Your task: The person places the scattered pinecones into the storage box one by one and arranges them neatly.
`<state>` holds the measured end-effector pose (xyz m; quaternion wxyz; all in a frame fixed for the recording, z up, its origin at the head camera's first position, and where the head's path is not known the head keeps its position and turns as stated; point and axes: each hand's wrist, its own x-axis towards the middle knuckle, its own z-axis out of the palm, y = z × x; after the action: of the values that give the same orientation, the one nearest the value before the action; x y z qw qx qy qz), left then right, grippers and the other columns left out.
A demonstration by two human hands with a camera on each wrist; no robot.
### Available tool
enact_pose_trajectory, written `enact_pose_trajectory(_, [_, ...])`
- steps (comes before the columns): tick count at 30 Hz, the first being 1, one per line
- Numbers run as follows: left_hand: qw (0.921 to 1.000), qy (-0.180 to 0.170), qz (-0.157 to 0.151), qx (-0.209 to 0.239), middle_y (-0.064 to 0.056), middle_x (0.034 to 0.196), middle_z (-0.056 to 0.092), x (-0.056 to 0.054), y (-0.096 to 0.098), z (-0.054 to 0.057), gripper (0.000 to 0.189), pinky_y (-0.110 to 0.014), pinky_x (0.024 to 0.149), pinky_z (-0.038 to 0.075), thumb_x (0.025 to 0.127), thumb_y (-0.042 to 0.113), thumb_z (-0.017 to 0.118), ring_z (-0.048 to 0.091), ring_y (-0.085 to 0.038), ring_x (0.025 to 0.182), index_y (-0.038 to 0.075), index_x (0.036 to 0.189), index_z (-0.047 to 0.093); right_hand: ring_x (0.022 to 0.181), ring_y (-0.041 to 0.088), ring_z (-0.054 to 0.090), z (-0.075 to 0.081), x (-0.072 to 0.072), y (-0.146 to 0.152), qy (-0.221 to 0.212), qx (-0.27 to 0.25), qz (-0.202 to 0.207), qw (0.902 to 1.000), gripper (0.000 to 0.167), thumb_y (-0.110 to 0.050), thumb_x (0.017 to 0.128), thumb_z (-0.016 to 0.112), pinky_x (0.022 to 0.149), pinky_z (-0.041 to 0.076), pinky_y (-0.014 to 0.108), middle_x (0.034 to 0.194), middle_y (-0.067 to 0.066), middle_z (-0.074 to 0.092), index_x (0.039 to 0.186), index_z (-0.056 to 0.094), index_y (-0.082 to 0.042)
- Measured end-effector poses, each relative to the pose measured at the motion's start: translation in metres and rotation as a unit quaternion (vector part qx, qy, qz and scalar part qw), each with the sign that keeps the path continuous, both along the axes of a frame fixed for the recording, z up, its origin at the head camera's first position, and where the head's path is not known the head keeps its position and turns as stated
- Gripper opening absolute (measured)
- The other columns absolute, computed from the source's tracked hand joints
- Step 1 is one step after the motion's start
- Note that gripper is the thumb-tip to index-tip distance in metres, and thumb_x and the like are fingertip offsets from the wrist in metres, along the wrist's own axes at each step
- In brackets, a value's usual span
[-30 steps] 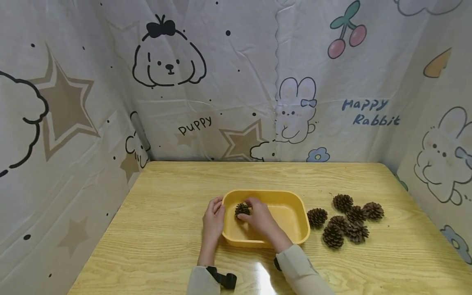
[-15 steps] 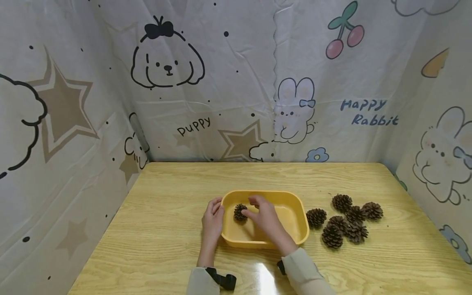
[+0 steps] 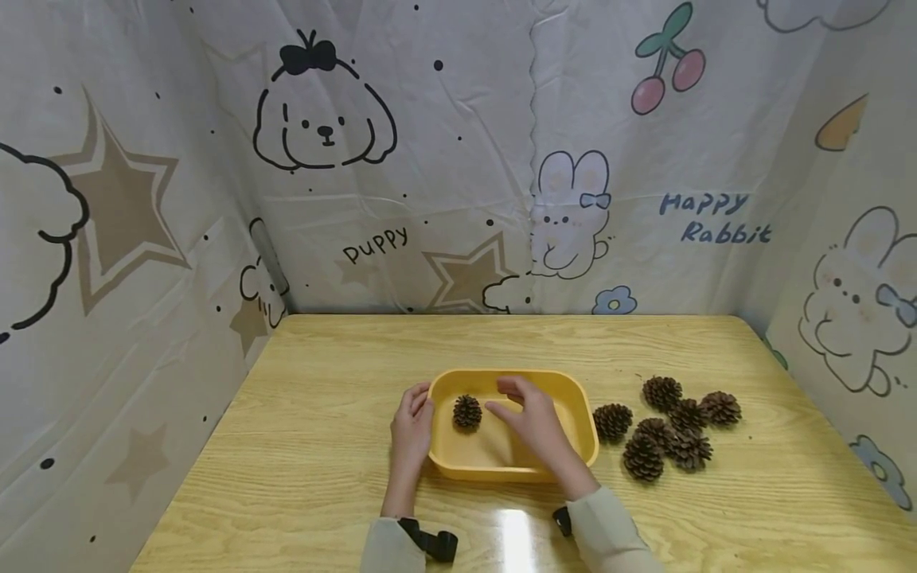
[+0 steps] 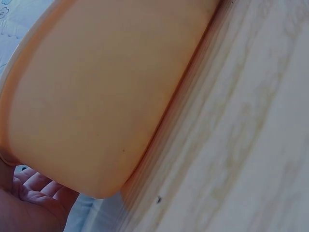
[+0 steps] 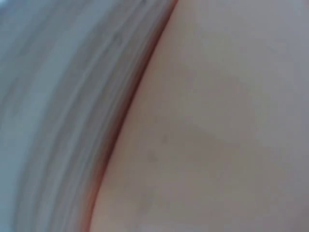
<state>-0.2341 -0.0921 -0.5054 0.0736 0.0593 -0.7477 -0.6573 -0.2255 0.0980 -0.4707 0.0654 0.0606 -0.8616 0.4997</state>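
Note:
A yellow plastic bin (image 3: pixel 513 475) stands on the wooden table. My left hand (image 3: pixel 411 430) holds its left end; the left wrist view shows the thumb by the rim and the fingers (image 4: pixel 46 188) against the outer wall. One brown pine cone (image 3: pixel 467 413) sits upright inside, towards the left end. Over the middle of the bin is my right hand (image 3: pixel 533 418), thumb and fingers spread apart, holding nothing, to the right of that cone. The right wrist view is blurred and shows the bin's outer wall (image 5: pixel 207 116) but no fingers.
Several more pine cones (image 3: pixel 644 457) lie grouped on the table (image 3: pixel 322 414) to the right of the bin. The nearest cone (image 3: pixel 612 422) is close beside the bin's right wall. A printed curtain (image 3: pixel 458 159) hangs behind and on both sides.
My right hand has let go of the pine cone and drawn back to the right, its fingers widening. The cone stays in the bin. My left hand keeps its place at the bin.

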Motion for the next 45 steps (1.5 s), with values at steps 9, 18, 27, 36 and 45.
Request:
enact_pose_trajectory(9, [1.0, 0.001, -0.004, 0.007, -0.023, 0.135, 0.059, 0.002, -0.001, 0.002, 0.035, -0.046, 0.104, 0.05, 0.1, 0.014, 0.05, 0.058, -0.037, 0.126, 0.004, 0.134, 0.054, 0.118, 0.032, 0.062, -0.001, 0.003, 0.016, 0.008, -0.007, -0.009, 0.9999, 0.046, -0.015, 0.085, 0.075, 0.105, 0.049, 0.042, 0.127, 0.017, 0.065, 0.126, 0.06, 0.0])
enact_pose_trajectory(18, [1.0, 0.001, 0.001, 0.005, -0.024, 0.133, 0.06, 0.001, 0.0, -0.001, 0.035, -0.047, 0.104, 0.049, 0.1, 0.012, 0.05, 0.058, -0.038, 0.125, 0.002, 0.133, 0.055, 0.119, 0.033, 0.062, -0.002, 0.008, 0.027, 0.027, -0.013, -0.013, 0.9995, 0.046, -0.015, 0.085, 0.075, 0.105, 0.049, 0.043, 0.127, 0.018, 0.064, 0.126, 0.06, 0.0])
enact_pose_trajectory(27, [0.9999, 0.012, -0.004, 0.007, -0.026, 0.134, 0.059, 0.002, 0.0, 0.001, 0.036, -0.048, 0.103, 0.049, 0.1, 0.012, 0.05, 0.058, -0.038, 0.125, 0.0, 0.134, 0.053, 0.116, 0.034, 0.064, 0.001, 0.017, 0.047, 0.068, -0.007, -0.026, 0.9973, 0.043, -0.015, 0.085, 0.075, 0.1, 0.052, 0.044, 0.123, 0.019, 0.066, 0.123, 0.062, 0.0])
enact_pose_trajectory(36, [1.0, 0.008, -0.004, 0.003, -0.025, 0.133, 0.06, 0.0, -0.001, 0.0, 0.035, -0.047, 0.103, 0.05, 0.1, 0.012, 0.049, 0.058, -0.038, 0.125, 0.001, 0.133, 0.054, 0.113, 0.035, 0.065, 0.004, 0.025, 0.068, 0.1, 0.007, -0.056, 0.9934, 0.043, -0.012, 0.084, 0.075, 0.097, 0.053, 0.043, 0.12, 0.02, 0.067, 0.122, 0.061, 0.002])
enact_pose_trajectory(45, [0.9999, 0.012, 0.0, -0.002, -0.025, 0.132, 0.061, 0.002, -0.001, 0.0, 0.034, -0.048, 0.103, 0.049, 0.1, 0.011, 0.05, 0.058, -0.038, 0.125, 0.001, 0.131, 0.055, 0.113, 0.035, 0.065, 0.003, 0.037, 0.089, 0.113, 0.044, -0.096, 0.9879, 0.044, -0.014, 0.087, 0.074, 0.095, 0.052, 0.044, 0.121, 0.018, 0.067, 0.126, 0.059, 0.001])
